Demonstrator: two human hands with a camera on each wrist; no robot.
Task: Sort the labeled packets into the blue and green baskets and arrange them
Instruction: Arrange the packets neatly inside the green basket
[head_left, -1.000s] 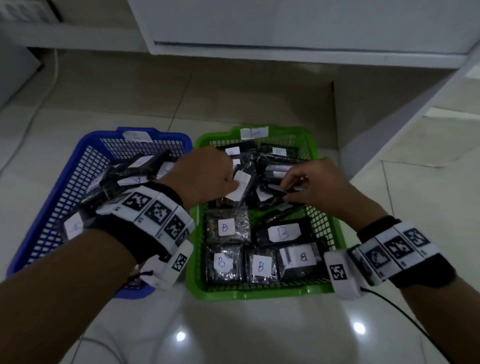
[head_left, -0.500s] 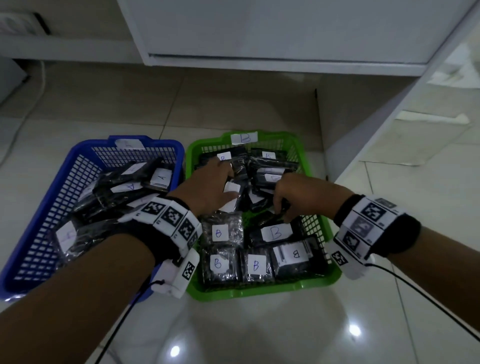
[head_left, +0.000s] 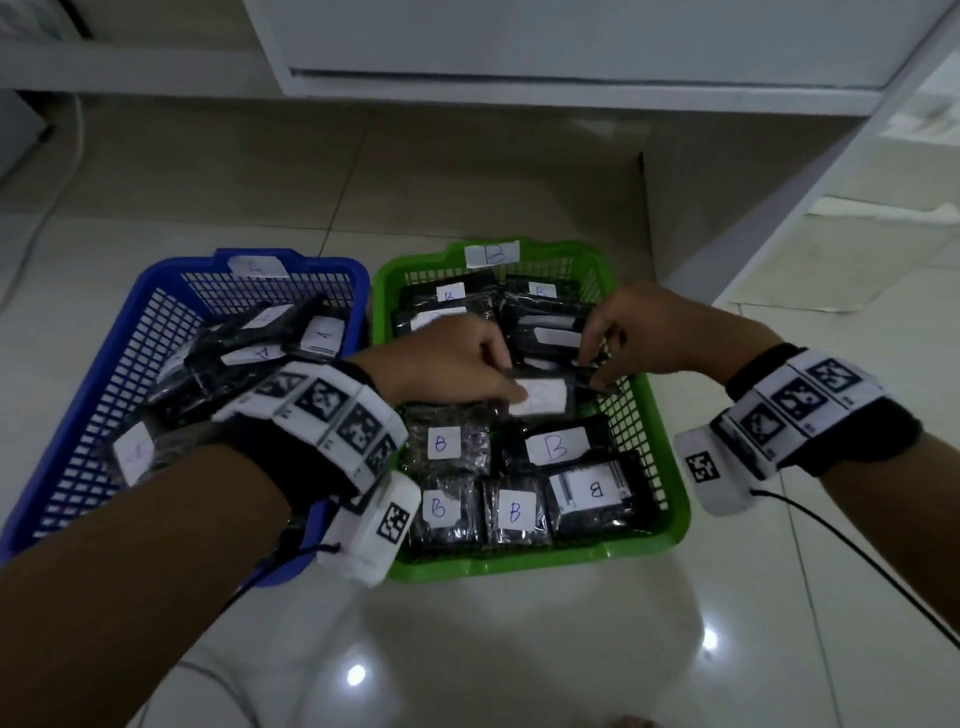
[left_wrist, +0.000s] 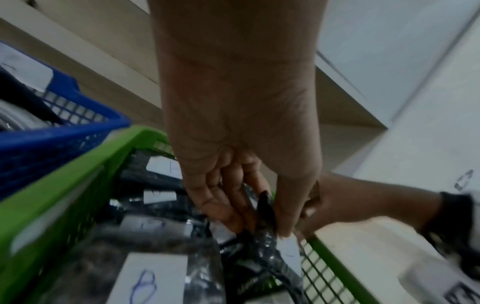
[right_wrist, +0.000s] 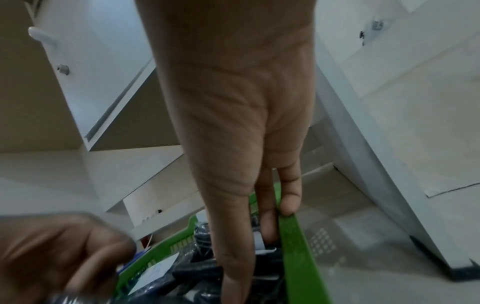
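Note:
A green basket (head_left: 670, 467) tagged B holds several black packets with white B labels, the near ones laid in flat rows. To its left, a blue basket (head_left: 156, 301) holds a loose heap of A packets (head_left: 322, 335). My left hand (head_left: 506, 379) grips a black packet (head_left: 540, 397) by its white label, mid-basket; the left wrist view shows thumb and fingers of that left hand (left_wrist: 259, 222) pinching it. My right hand (head_left: 592, 366) pinches a black packet edge just to the right. Whether it is the same packet, I cannot tell.
Both baskets stand side by side on a glossy tiled floor. A white cabinet base (head_left: 571, 78) runs along the back, and a white unit's edge (head_left: 779, 249) rises close to the green basket's right. Cables trail from both wrist cameras.
My left hand has moved right and nearer with a labelled packet, meeting the right hand in the middle of the green basket. The right hand has lifted slightly.

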